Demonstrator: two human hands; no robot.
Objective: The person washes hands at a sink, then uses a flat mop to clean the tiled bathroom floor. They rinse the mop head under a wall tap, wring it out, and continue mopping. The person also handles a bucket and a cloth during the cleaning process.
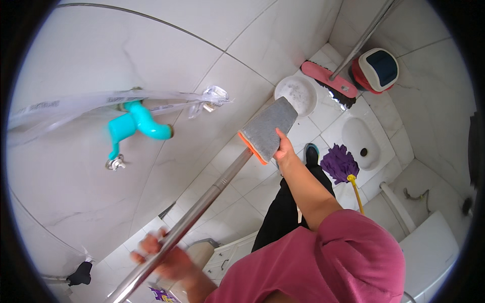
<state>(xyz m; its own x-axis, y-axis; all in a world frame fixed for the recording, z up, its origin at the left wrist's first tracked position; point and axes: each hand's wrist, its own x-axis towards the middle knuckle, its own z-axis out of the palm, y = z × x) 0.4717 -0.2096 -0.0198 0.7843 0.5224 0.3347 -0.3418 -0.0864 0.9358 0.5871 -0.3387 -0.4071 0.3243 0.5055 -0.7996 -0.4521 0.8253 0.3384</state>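
My right hand (pixel 284 148) grips the lower edge of a grey flat-mop pad (pixel 269 127) with an orange trim, its thumb on the pad's face. From the mop head a metal telescopic pole (pixel 219 185) slants down to the lower left. My left hand (pixel 166 259) is blurred behind that pole, with fingertips showing on its far side; how firmly it holds the pole is unclear. Just beyond the pad, a white basin (pixel 308 91) of foamy water sits on the tiled floor, partly covered by the mop head.
On the wall are a turquoise tap (pixel 142 123) and plastic strips (pixel 163 95). A pink broom (pixel 329 77) stands by a swing-lid bin (pixel 379 68). Near my foot, a purple mop (pixel 340 162) lies beside a squat toilet pan (pixel 354 140). A white cabinet (pixel 221 261) stands below.
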